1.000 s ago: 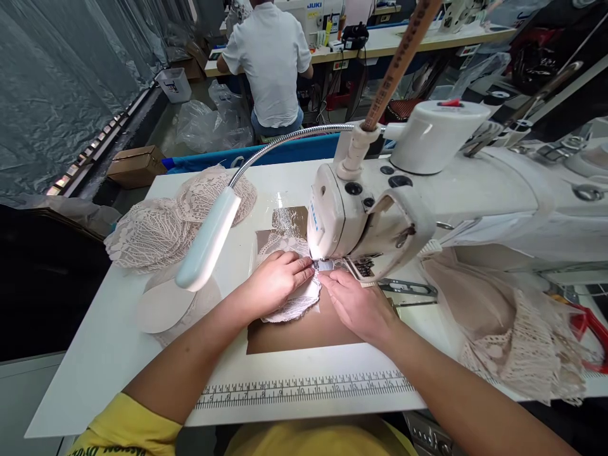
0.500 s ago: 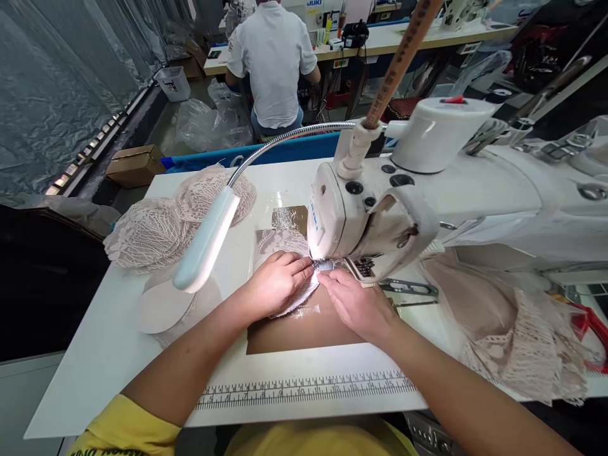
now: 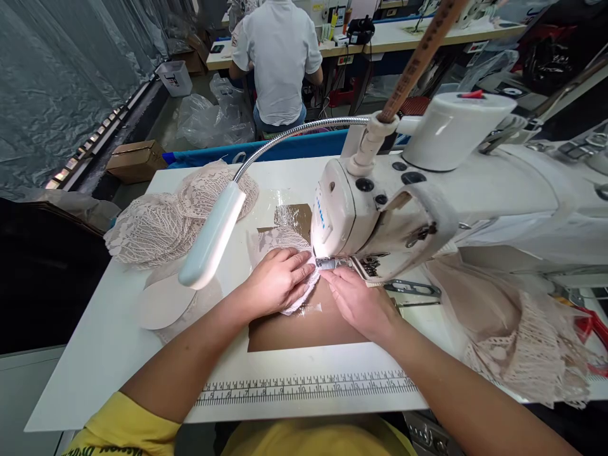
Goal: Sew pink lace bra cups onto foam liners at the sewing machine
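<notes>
A pale lace bra cup (image 3: 280, 238) lies under the needle end of a white sewing machine (image 3: 346, 209). My left hand (image 3: 278, 278) rests on top of it, fingers close together and gripping the fabric just left of the presser foot (image 3: 325, 262). On the other side, my right hand (image 3: 358, 297) pinches the cup's edge, its fingertips right beside the foot. My hands cover part of the cup, and the needle itself cannot be made out. Beneath them is a brown sheet (image 3: 308, 332) taped on the white table (image 3: 142, 373).
Stacked lace cups (image 3: 152, 228) and plain round cups (image 3: 166, 304) lie at left under a bendable lamp (image 3: 213, 237). More lace fabric (image 3: 517, 342) and red-handled scissors (image 3: 591, 323) are at right. A printed ruler (image 3: 304, 389) runs along the front. A person (image 3: 282, 63) sits ahead.
The lace cup has shifted and turned slightly under the foot, with my left hand moving a little along with it. The view has shifted a bit. My right hand keeps its place at the foot.
</notes>
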A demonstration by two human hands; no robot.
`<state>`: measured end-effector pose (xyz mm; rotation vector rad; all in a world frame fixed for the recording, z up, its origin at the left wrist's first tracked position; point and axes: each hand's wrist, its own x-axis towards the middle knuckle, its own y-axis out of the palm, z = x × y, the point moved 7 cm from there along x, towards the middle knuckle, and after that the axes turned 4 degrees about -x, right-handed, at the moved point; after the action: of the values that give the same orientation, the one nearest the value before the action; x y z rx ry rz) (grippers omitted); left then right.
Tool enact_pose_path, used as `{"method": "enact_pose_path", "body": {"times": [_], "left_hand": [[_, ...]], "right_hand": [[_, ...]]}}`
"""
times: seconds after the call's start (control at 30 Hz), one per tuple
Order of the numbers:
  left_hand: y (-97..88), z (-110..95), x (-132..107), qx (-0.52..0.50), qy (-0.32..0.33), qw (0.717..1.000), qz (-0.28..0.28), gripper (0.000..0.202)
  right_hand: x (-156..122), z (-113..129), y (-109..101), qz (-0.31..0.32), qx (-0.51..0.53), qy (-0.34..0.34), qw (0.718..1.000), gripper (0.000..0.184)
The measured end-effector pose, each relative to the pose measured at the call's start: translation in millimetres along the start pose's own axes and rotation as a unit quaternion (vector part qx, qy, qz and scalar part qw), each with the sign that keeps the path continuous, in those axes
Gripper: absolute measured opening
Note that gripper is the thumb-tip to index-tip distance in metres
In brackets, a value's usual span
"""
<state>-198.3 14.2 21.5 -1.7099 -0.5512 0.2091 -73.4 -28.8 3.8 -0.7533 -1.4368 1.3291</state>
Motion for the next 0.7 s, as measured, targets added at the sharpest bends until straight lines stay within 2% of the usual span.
{"method": "enact_pose_path", "body": {"times": [0.17,0.37,0.47,0.7], "left_hand": [[-3.5,-9,-3,-0.013,0.028,0.999,0.023,0.037],[-2.3,-14,-4,-0.001,0.075,0.996,0.053,0.034],[-0.4,-14,-5,0.013,0.093,0.993,0.066,0.034],[1.7,-16,-4,0.031,0.053,0.998,0.032,0.035]], "right_hand": [[0,-3,-1,-0.006,0.007,0.002,1.0,0.037],[2,7,-5,0.04,-0.014,-0.017,0.999,0.04],[3,11,-7,0.04,-0.031,-0.034,0.998,0.039],[6,12,-10,0.017,-0.054,-0.017,0.998,0.039]]}}
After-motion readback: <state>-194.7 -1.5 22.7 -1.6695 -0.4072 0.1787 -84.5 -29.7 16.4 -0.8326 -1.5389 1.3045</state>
